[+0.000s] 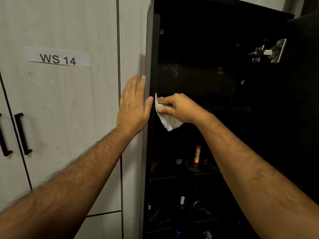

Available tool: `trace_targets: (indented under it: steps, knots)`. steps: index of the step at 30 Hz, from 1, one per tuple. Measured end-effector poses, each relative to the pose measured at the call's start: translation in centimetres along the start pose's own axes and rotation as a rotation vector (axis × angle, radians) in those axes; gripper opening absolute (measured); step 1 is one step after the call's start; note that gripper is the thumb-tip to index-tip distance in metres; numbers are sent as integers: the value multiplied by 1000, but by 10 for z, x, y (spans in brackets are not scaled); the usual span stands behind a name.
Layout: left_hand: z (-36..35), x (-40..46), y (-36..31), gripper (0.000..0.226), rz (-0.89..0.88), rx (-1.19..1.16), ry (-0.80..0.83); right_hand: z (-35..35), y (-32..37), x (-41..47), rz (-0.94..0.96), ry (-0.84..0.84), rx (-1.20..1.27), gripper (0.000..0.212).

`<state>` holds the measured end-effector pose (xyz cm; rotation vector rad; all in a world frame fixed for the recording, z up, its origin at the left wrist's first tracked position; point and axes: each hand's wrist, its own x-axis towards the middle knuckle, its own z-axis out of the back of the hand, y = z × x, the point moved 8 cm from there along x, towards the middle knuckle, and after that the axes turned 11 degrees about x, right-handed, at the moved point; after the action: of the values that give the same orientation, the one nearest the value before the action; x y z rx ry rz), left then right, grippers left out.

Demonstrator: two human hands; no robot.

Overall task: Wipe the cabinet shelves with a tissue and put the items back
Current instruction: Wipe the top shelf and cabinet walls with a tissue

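Item 1: tall black open-fronted wooden cabinet (198, 54), being viewed from the front; its interior is being rendered very dark, so shelf surfaces are only partly being made out.

Item 2: pale grey panelled cupboard doors (69, 100) to the left, being marked by a white paper label reading "WS 14" (57, 57).

Item 3: upper dark cabinet shelf (224, 108), its long axis running left to right, being met at its left end by the right hand.

Item 4: left hand (133, 106), being held flat and wide open against the cabinet's left side panel, holding nothing.

Item 5: right hand (179, 107), the nearer one to the shelf, being kept closed around the tissue.

Item 6: crumpled white paper tissue (166, 119), being pressed at the shelf's left front corner; the unwiped length probably lies rightward from it.

Item 7: small orange-and-clear tube (197, 154) and small dark bottle (178, 160), being left standing on a lower shelf.
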<state>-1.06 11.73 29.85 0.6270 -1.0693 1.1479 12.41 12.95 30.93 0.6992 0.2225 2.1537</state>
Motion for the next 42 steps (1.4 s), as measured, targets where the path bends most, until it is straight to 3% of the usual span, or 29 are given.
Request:
trace_targets:
  steps: [9,15,19,28,33,39,42]
  knots:
    - [19,6,-26,61,-22,33,-136,39,-60,-25,-52,54,-37,33]
    - [20,6,-72,56,-237,19,-196,58,-91,-38,-112,47,-41,34]
    - [6,14,-100,55,-297,46,-104,66,-104,-44,-125,55,-40,40]
    - [-46,41,-115,65,-248,247,248,85,-140,-56,-212,76,-38,47]
    - [-58,57,-126,67,-245,273,289,102,-154,-63,-346,152,12,49]
    - [-62,78,-146,65,-237,204,266,129,-164,-66,-533,254,-164,54]
    - [-70,77,-150,64,-259,186,279,139,-170,-73,-546,252,-351,36]
